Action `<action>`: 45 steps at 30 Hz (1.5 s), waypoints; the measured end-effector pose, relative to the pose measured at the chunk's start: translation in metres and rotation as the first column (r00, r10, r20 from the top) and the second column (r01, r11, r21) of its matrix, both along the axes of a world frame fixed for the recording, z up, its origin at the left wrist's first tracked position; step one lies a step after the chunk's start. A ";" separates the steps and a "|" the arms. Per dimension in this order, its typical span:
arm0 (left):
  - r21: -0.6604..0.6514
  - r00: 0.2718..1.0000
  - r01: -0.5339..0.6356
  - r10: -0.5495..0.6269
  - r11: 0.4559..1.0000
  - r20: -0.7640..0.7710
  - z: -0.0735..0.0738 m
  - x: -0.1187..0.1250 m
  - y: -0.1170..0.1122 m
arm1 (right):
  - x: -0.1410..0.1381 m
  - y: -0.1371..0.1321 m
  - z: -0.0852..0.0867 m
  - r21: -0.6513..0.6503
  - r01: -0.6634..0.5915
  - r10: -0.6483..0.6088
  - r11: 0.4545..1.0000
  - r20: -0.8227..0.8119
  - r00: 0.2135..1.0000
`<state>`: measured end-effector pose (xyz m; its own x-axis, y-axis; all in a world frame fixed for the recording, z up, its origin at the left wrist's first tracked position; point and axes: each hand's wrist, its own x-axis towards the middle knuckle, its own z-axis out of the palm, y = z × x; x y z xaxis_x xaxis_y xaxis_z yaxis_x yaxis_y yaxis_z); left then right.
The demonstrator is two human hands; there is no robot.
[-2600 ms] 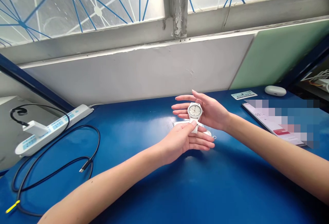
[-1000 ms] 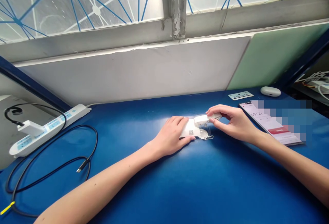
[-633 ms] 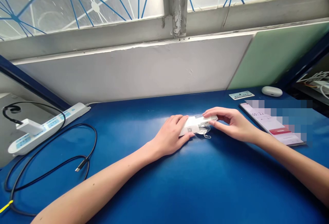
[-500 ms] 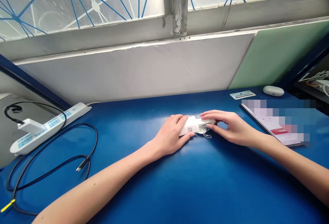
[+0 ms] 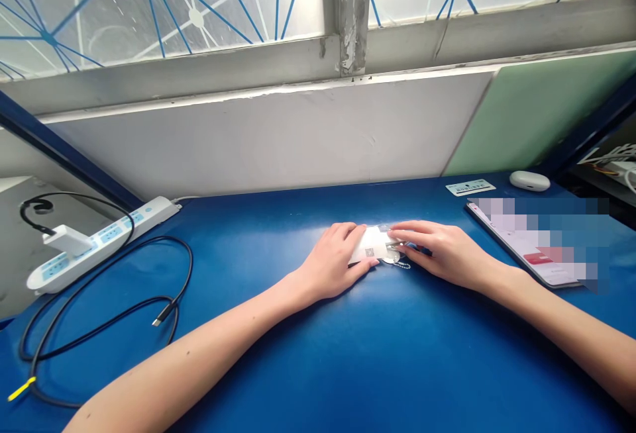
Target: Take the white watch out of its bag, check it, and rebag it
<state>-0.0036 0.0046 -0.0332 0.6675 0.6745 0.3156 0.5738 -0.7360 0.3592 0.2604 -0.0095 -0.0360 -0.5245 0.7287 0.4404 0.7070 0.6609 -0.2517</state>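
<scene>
On the blue table [image 5: 348, 367], my left hand [image 5: 330, 264] lies over the left end of a small white packet [image 5: 370, 244] with a printed code. Its fingers rest on top and its thumb is against the near edge, holding the packet down. My right hand [image 5: 442, 254] reaches in from the right, fingers and thumb closed around the white watch [image 5: 392, 257]. The watch lies low on the table at the packet's right end and is mostly hidden. A short bead chain [image 5: 403, 265] trails beside it.
A phone [image 5: 527, 247] lies to the right, with a white label [image 5: 470, 187] and a white earbud case [image 5: 529, 181] behind it. A white power strip [image 5: 99, 241] with a plugged-in charger and a looping black cable [image 5: 119, 314] is on the left. A white wall panel stands behind.
The watch was held up upright between both hands earlier. It has come down flat to the table against the packet, and my right hand has slid left and lower over it.
</scene>
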 end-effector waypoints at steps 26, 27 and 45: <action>0.008 1.000 -0.007 0.007 1.000 -0.026 -0.001 0.000 0.001 | 0.001 -0.001 0.000 -0.005 -0.070 0.070 0.998 0.044 0.997; 0.011 1.000 -0.006 0.006 1.000 -0.026 -0.001 0.000 0.001 | -0.001 -0.002 -0.001 -0.019 -0.074 0.075 0.997 0.035 0.997; -0.030 0.943 0.013 -0.022 0.999 -0.331 0.004 0.001 0.001 | -0.010 -0.011 -0.004 -0.207 -0.083 0.113 0.975 0.136 0.984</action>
